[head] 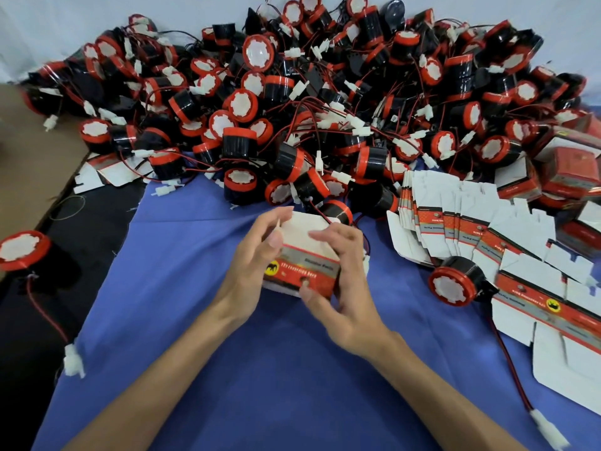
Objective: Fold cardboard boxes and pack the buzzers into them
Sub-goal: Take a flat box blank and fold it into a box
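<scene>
A small red, grey and white cardboard box (304, 255) sits between both hands just above the blue cloth, its white top flaps partly folded. My left hand (252, 258) grips its left side, fingers curled over the top flap. My right hand (341, 284) grips the right side, thumb pressed on the red front face. A huge pile of black-and-red buzzers (292, 102) with red-black wires and white plugs fills the table behind. A fanned stack of flat box blanks (455, 219) lies to the right. Whether a buzzer is inside the held box is hidden.
One loose buzzer (455, 284) lies right of my hands, its wire trailing to a white plug (546, 428). Another buzzer (22, 249) sits at the far left on black cloth. Folded boxes (569, 170) pile up at the right edge. A brown carton (29, 157) stands left.
</scene>
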